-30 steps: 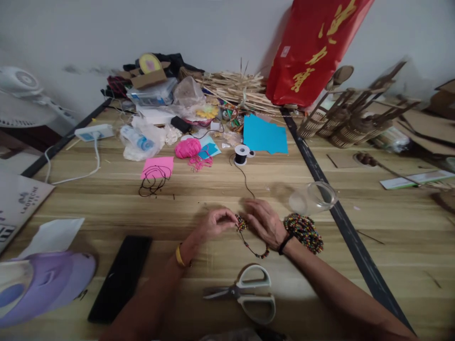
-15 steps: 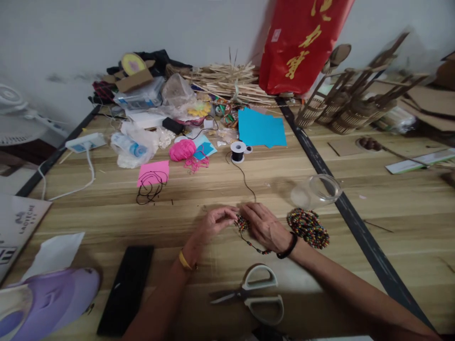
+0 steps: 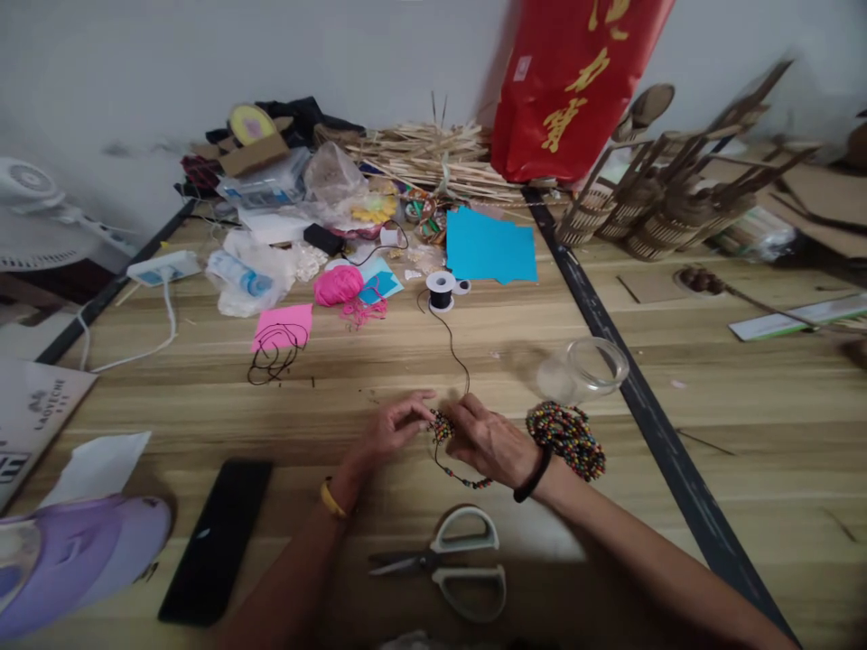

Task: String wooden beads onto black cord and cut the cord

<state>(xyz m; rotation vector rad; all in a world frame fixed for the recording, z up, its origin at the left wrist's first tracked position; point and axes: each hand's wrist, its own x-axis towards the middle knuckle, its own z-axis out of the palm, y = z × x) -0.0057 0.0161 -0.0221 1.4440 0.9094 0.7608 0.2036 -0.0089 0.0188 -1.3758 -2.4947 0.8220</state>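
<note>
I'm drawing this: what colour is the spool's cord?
The cord is black, clearest in the head view.

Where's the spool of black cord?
In the head view, the spool of black cord stands near the picture's centre, right of the pink yarn and below-left of the blue sheets.

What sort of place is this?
Probably a craft workspace, perhaps for beadwork: strung beads, a cord spool and scissors sit on a wood-grain table.
</note>
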